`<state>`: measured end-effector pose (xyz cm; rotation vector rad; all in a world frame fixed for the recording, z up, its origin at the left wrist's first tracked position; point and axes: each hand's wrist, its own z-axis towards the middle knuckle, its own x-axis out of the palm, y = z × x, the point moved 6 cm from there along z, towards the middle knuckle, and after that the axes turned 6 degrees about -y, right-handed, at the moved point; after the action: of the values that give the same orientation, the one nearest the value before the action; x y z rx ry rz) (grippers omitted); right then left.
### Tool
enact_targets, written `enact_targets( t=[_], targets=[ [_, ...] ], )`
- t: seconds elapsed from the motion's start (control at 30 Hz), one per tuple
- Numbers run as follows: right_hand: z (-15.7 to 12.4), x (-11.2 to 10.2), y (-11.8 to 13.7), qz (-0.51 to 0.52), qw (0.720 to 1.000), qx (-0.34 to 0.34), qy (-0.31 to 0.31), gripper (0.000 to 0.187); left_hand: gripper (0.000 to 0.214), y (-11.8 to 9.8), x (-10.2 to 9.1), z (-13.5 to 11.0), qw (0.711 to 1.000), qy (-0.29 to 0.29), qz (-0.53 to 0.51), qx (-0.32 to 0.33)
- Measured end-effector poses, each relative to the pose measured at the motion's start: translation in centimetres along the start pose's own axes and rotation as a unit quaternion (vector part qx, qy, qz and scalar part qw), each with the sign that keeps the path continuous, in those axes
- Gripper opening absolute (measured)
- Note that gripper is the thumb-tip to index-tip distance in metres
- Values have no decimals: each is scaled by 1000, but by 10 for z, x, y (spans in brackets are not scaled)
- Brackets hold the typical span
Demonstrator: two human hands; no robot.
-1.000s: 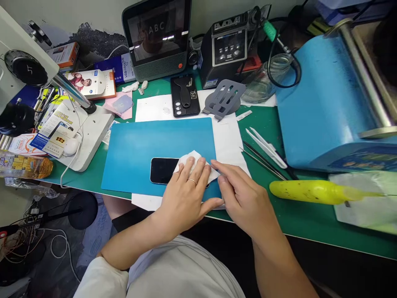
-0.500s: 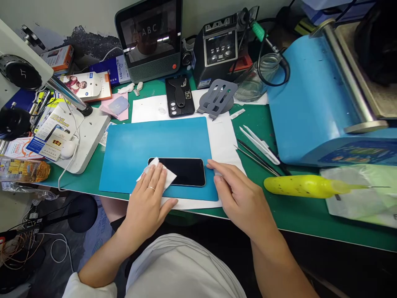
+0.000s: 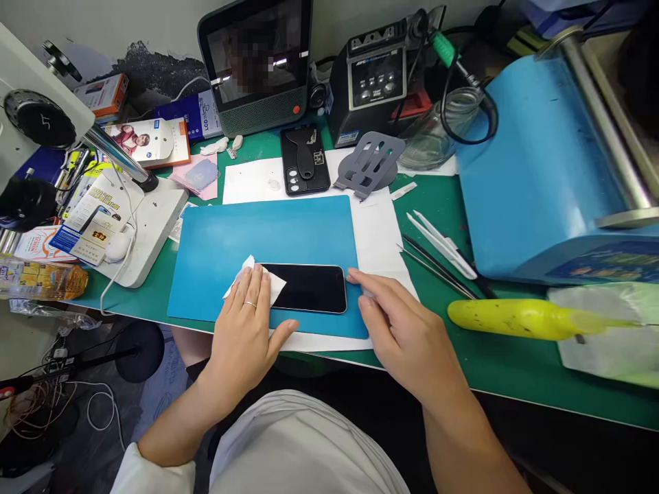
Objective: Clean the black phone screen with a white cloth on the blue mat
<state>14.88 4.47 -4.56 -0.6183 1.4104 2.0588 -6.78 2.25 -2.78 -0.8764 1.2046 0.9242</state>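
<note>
A black phone (image 3: 314,288) lies screen-up on a blue mat (image 3: 257,237) near the table's front edge. My left hand (image 3: 247,326) presses a white wipe (image 3: 247,278) flat onto the phone's left end, fingers stretched out over the cloth. My right hand (image 3: 399,326) rests at the phone's right end, its fingertips touching that edge and holding the phone still.
White paper sheets (image 3: 381,233) lie under the mat on the green table (image 3: 494,357). Tweezers and white pry tools (image 3: 437,250) and a yellow squeeze bottle (image 3: 509,317) lie to the right. A large blue roll machine (image 3: 546,165) stands behind them. A microscope base (image 3: 149,226) is left; a second phone (image 3: 305,159) and grey stand (image 3: 371,161) behind.
My left hand slid the wipe from the phone's right end across the screen to its left end. The right hand stayed at the phone's right edge.
</note>
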Motion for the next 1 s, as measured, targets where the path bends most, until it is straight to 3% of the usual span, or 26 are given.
enact_targets(
  t=[0.17,0.4,0.5,0.63,0.73,0.83,1.0],
  targets=[
    [1,-1,1,6,1000,-5,2,38,75,-4,-5,-2,1000,-2,28,6],
    [1,0,0,4,1000,-5,0,38,78,-3,3,16,999,-2,36,2],
    [3,1,1,15,1000,-6,-1,39,80,-19,9,23,1000,-3,23,7],
    [4,0,-3,21,1000,11,-14,41,89,-56,21,36,999,6,-17,51],
    [3,-3,-8,44,998,43,-32,41,84,-76,26,45,995,17,-26,90],
    [3,-4,-10,62,996,61,-35,39,85,-84,24,43,993,17,-24,118],
    [2,-5,-4,44,998,33,-39,39,94,-82,20,19,988,16,-20,152]
  ],
)
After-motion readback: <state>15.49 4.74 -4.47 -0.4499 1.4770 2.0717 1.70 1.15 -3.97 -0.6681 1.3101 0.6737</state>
